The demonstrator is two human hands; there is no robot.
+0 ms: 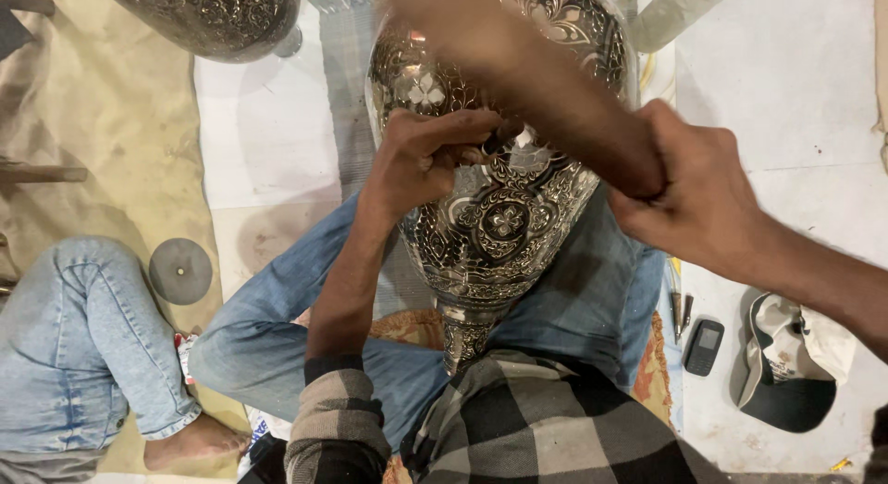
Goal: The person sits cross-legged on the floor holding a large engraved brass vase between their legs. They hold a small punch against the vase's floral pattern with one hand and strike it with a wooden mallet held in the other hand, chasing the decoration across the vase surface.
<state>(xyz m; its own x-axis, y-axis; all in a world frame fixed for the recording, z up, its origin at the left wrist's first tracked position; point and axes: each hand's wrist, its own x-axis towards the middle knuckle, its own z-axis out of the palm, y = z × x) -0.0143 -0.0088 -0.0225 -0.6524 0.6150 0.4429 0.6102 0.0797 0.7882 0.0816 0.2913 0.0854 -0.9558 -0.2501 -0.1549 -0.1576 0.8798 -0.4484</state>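
A large engraved metal vase (504,216) lies across my lap, neck toward me. My left hand (425,156) rests on its upper body with the fingers pinched around a small tool, which is mostly hidden by the fingers. My right hand (703,202) is closed on the handle of a brown wooden mallet (518,68). The mallet is motion-blurred and stretches up and left over the vase, above my left hand.
Another person's jeans-clad leg and bare foot (83,355) lie at the left. A second engraved vessel (213,17) stands at the top left, with a round metal disc (180,271) below it. At the right lie a phone (703,347), a cap (786,368) and thin tools (680,308).
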